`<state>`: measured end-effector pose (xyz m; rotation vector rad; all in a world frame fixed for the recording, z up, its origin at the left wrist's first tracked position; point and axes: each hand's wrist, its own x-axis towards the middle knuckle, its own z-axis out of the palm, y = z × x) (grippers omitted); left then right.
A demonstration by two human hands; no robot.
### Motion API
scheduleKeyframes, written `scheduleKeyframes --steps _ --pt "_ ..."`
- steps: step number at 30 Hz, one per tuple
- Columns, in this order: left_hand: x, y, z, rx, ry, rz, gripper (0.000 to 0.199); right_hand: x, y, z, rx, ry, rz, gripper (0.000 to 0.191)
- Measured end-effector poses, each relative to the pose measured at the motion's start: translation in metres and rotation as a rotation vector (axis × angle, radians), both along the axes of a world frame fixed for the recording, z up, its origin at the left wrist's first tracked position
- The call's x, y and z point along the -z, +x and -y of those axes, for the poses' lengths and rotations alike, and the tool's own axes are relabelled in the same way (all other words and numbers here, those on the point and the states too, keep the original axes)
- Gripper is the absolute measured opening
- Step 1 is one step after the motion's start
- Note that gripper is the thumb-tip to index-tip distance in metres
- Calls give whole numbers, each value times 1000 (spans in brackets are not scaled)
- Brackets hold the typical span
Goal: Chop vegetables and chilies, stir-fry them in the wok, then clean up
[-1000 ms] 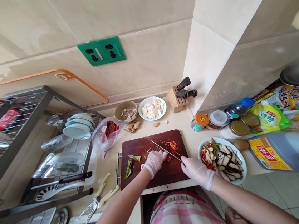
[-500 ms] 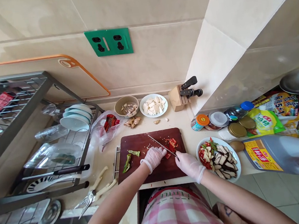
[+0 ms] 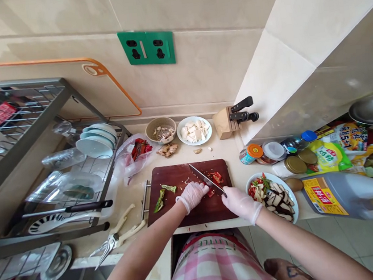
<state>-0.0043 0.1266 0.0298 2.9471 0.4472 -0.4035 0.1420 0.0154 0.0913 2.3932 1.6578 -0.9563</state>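
On a dark red cutting board (image 3: pixel 188 214), my left hand (image 3: pixel 193 196), in a clear glove, is closed with its fingertips on a red pepper piece (image 3: pixel 210 193). My right hand (image 3: pixel 241 204), also gloved, grips the handle of a knife (image 3: pixel 202 175), whose blade slants up and left over the board, beside my left fingertips. Cut red pepper (image 3: pixel 216 178) lies just right of the blade. Two green pepper pieces (image 3: pixel 159 200) rest on the board's left part, and small seeds are scattered near its middle.
Behind the board stand a strainer bowl (image 3: pixel 160 130), a plate of white slices (image 3: pixel 194 130), ginger (image 3: pixel 167 150) and a knife block (image 3: pixel 223 123). To the right are a plate of cut vegetables (image 3: pixel 271 197), jars and a large jug (image 3: pixel 357 194). Shears (image 3: pixel 112 242) and a dish rack (image 3: pixel 67 99) are left.
The view has shifted slightly. The knife blade has tilted so that more of its flat side shows. Both hands stay close together at the red pepper.
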Motion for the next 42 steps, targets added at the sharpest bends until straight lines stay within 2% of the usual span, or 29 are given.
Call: scheduleKeyframes --steps 3,6,13,20,26,30,32,35,39,42 --pt "1 -1 -1 -4 -6 9 33 4 -7 6 32 -8 20 26" --pt "0 -6 0 -17 -9 6 29 6 -11 6 45 -10 30 26" --pt "-6 -15 7 -78 20 -16 25 -10 -8 1 28 11 20 20" --pt "-3 -5 0 -101 -33 -31 31 5 -27 12 103 -41 71 25" --pt "-7 -10 -9 -133 -50 -68 24 -4 -20 4 109 -23 28 20" --pt "-6 -10 -10 -148 -54 -62 29 -1 -35 9 165 -44 49 25" --pt "-6 -11 -10 -161 -58 -53 25 3 -42 10 183 -44 63 28" --pt "-11 -19 -7 -218 -55 -41 20 2 -38 7 174 -29 56 25" --pt "-20 -35 4 -317 -57 -30 26 -8 -21 3 147 -25 45 23" --pt "-25 -44 18 -366 -70 -19 29 -5 -22 7 149 -32 66 25"
